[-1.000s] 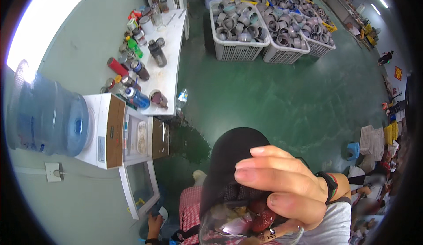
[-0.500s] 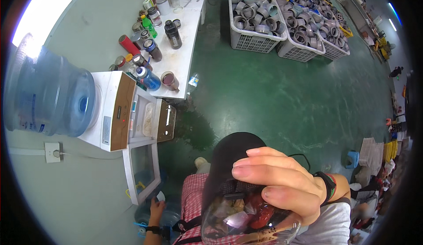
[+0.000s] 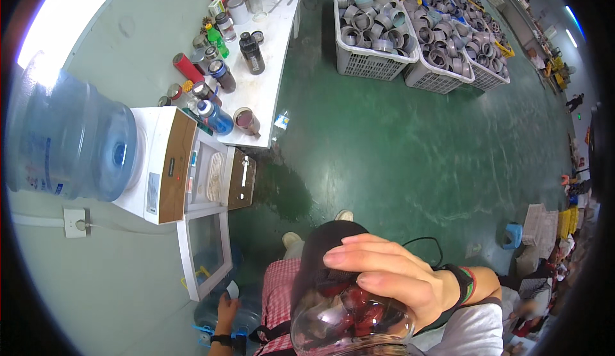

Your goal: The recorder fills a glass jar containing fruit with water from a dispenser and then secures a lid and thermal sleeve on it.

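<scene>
Close to the camera at the lower middle is a clear bottle (image 3: 330, 317) with dark red pieces inside. A black rounded part (image 3: 317, 247) lies at its upper end. My right hand (image 3: 391, 276) is wrapped over the bottle from the right, thumb and fingers bent around it. Far lower left, my left hand (image 3: 227, 311) pinches a small white piece (image 3: 232, 289), too small to make out exactly. This hand is beside the open lower door (image 3: 182, 247) of the water dispenser (image 3: 157, 170), above large blue water jugs (image 3: 246, 314).
On the left a white table (image 3: 269, 42) bears several bottles and cups, including a glass cup (image 3: 246, 122) at its near corner. White crates (image 3: 375, 64) of grey pipe rings stand at the back. A blue stool (image 3: 512, 234) is at the right. The green floor has a wet patch.
My right hand and the bottle have moved a little down and left. A second shoe has come into view beyond the black part. My left hand has stayed almost in place.
</scene>
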`<state>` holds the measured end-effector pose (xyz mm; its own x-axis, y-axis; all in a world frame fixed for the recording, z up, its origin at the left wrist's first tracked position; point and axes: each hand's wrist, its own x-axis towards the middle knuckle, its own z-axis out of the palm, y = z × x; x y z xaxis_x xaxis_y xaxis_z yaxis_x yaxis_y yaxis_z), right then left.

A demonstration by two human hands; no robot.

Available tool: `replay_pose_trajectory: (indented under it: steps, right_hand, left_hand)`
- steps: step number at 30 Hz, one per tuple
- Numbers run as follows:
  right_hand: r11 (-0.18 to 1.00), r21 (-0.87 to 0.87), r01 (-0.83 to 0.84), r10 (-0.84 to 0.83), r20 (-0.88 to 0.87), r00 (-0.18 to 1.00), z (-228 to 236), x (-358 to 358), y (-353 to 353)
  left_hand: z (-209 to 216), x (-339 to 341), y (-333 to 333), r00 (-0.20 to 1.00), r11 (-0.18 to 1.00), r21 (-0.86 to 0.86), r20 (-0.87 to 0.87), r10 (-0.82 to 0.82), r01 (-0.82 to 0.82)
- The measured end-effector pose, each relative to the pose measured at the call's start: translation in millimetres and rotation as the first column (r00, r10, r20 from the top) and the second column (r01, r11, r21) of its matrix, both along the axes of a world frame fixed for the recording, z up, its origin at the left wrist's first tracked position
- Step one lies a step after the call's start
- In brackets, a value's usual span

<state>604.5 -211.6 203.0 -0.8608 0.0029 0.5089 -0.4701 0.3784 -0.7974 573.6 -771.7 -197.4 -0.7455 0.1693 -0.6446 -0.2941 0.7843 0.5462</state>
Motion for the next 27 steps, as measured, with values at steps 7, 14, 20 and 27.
replay_pose_trajectory:
  steps: [7,14,20,27]
  right_hand:
    - [0.995,-0.09,0.039,-0.037,0.021,0.999,-22.0,9.4,-8.7]
    - [0.984,-0.14,0.114,-0.106,0.058,0.993,-48.6,18.0,-8.1]
    - [0.96,-0.24,0.145,-0.117,0.127,0.985,-71.3,27.4,-11.7]
    - [0.965,-0.23,0.126,-0.085,0.181,0.98,-63.7,42.6,-11.9]
  left_hand:
    - [41.7,-4.6,32.6,0.998,0.999,-0.015,0.029,-0.047,0.047]
    - [80.7,-13.1,75.7,0.992,0.992,-0.057,0.056,-0.114,0.117]
    - [67.7,-11.3,67.9,0.989,0.989,-0.062,0.06,-0.132,0.136]
    - [83.8,-6.8,86.9,0.989,0.992,-0.041,0.093,-0.118,0.122]
